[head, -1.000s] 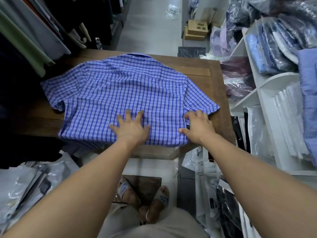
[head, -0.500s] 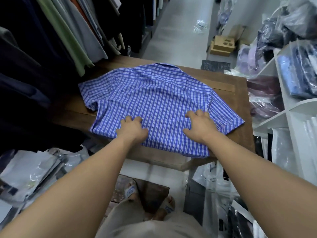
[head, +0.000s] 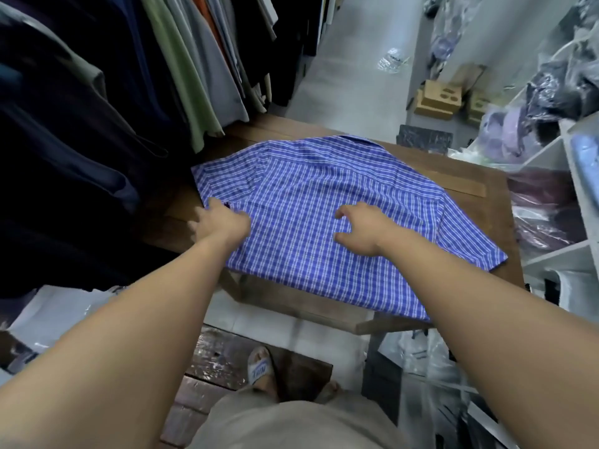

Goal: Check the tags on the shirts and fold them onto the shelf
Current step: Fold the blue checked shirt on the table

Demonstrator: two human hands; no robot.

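Note:
A blue and white checked short-sleeved shirt (head: 327, 205) lies spread flat, back up, on a brown wooden table (head: 479, 179), collar at the far edge. My left hand (head: 220, 222) is at the shirt's left sleeve, fingers curled around the sleeve's hem at the table's left side. My right hand (head: 363, 230) hovers over the middle of the shirt's back with its fingers apart and bent, holding nothing. The white shelf (head: 570, 254) stands to the right of the table.
Dark, green and grey garments (head: 181, 69) hang on a rack close along the table's left. Bagged shirts (head: 547, 215) fill the white shelf. Cardboard boxes (head: 437, 98) sit on the grey floor beyond the table. Plastic bags (head: 55, 312) lie at lower left.
My left hand slid left from the lower back of the shirt to the left sleeve and took hold of it. My right hand lifted and shifted toward the shirt's middle. The view swung right.

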